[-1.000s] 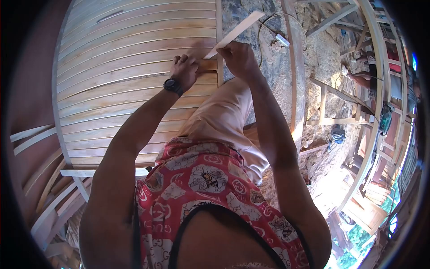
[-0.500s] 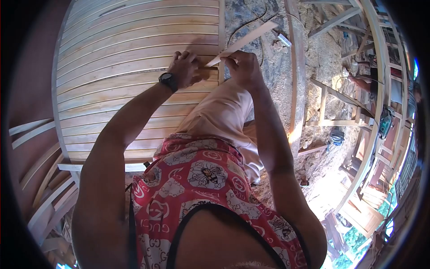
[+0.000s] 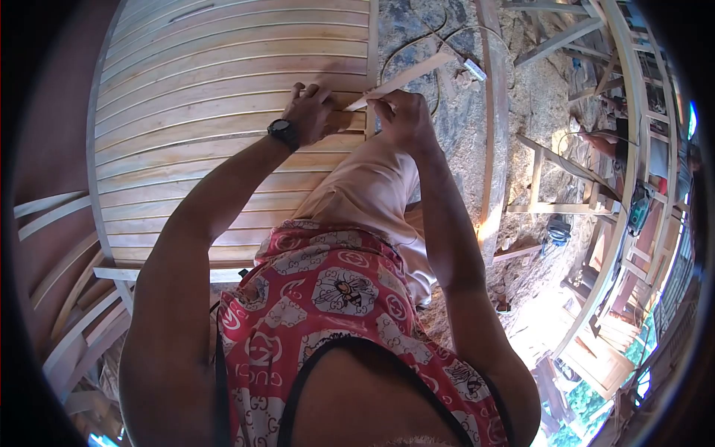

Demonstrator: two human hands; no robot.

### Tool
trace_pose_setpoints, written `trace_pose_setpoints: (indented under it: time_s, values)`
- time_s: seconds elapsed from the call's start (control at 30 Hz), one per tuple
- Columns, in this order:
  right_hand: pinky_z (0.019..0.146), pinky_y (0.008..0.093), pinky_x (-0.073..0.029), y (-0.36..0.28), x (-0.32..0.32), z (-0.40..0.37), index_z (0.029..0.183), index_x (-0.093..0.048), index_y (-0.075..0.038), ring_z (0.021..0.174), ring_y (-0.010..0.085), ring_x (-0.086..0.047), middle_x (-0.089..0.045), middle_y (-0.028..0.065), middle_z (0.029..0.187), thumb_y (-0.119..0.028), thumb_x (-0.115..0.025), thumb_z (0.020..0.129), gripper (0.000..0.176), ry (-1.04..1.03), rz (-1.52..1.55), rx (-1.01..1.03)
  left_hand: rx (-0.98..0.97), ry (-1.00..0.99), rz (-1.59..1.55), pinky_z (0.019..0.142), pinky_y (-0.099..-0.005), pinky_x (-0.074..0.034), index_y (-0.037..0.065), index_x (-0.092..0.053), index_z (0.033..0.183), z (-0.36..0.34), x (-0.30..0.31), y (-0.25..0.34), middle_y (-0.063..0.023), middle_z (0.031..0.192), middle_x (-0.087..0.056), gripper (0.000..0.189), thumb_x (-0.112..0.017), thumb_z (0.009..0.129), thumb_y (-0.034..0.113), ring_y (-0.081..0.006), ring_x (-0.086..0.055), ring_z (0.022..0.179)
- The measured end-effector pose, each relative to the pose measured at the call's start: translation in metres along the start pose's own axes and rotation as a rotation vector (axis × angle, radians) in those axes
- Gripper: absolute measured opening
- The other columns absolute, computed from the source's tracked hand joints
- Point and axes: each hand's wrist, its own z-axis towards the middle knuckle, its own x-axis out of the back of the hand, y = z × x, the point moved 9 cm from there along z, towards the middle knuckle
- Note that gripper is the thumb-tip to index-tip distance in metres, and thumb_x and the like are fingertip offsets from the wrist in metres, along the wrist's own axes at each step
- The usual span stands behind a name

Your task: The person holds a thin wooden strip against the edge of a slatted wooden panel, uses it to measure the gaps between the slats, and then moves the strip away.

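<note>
A slatted wooden panel [image 3: 223,89] lies in front of me, its boards running sideways. My left hand [image 3: 309,112], with a dark watch on the wrist, rests over the panel near its right edge, fingers apart and bent. Close beside it, my right hand [image 3: 404,118] is closed in a pinch on a thin, flat wooden strip [image 3: 413,73]. The strip slants up to the right, its lower end at the panel's edge beside my left fingers. What lies under the left fingertips is hidden.
A cable [image 3: 406,46] and a small white box-like object [image 3: 474,70] lie beyond the panel's right edge. A long beam [image 3: 493,134] runs along the dusty ground. Wooden frames, a green power tool [image 3: 638,208] and another person's arm [image 3: 598,141] are at the right.
The strip's far end has dropped lower and slightly to the left, so it slants less steeply. Both hands stay nearly in place, and the view has shifted slightly.
</note>
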Motion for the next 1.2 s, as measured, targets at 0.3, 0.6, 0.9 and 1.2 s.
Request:
trace_pose_setpoints:
  time_s: [0.3, 0.6, 0.9, 1.2]
  values:
    - [0.078, 0.0392, -0.061, 0.003, -0.003, -0.003, 0.107, -0.077, 0.001, 0.092, 0.0335, -0.078, -0.078, 0.0204, 0.101, -0.007, -0.076, 0.090, 0.018, -0.048, 0.052, -0.021, 0.010, 0.120, 0.003, 0.110, -0.0569, -0.035, 0.010, -0.074, 0.115, -0.005, 0.001, 0.007, -0.0051, 0.127, -0.060, 0.051, -0.078, 0.086, 0.051, -0.0270, -0.053, 0.126]
    - [0.070, 0.0422, -0.060, 0.004, -0.001, 0.000, 0.104, -0.078, -0.001, 0.083, 0.0342, -0.078, -0.077, 0.0215, 0.090, -0.013, -0.076, 0.094, 0.016, -0.043, -0.083, -0.045, 0.102, 0.157, -0.095, 0.102, -0.0538, -0.039, 0.017, -0.076, 0.104, -0.017, -0.002, 0.022, -0.0026, 0.108, -0.067, 0.018, -0.069, 0.093, 0.029, -0.0278, -0.060, 0.112]
    - [0.068, 0.0347, -0.057, -0.032, 0.040, -0.006, 0.106, -0.080, -0.004, 0.076, 0.0220, -0.076, -0.079, 0.0173, 0.090, -0.013, -0.077, 0.096, 0.014, 0.065, -0.026, -0.017, 0.026, -0.039, -0.003, 0.106, -0.0531, -0.038, 0.024, -0.078, 0.117, -0.023, 0.003, 0.036, -0.0024, 0.121, -0.064, 0.027, -0.070, 0.093, 0.034, -0.0261, -0.056, 0.124]
    - [0.069, 0.0453, -0.058, -0.017, 0.016, -0.048, 0.103, -0.080, -0.007, 0.080, 0.0399, -0.074, -0.075, 0.0204, 0.088, -0.023, -0.073, 0.096, 0.019, 0.001, -0.026, -0.168, -0.052, -0.130, -0.094, 0.111, -0.0553, -0.034, 0.020, -0.074, 0.129, -0.026, -0.002, 0.031, -0.0056, 0.136, -0.058, 0.051, -0.078, 0.086, 0.047, -0.0272, -0.049, 0.135]
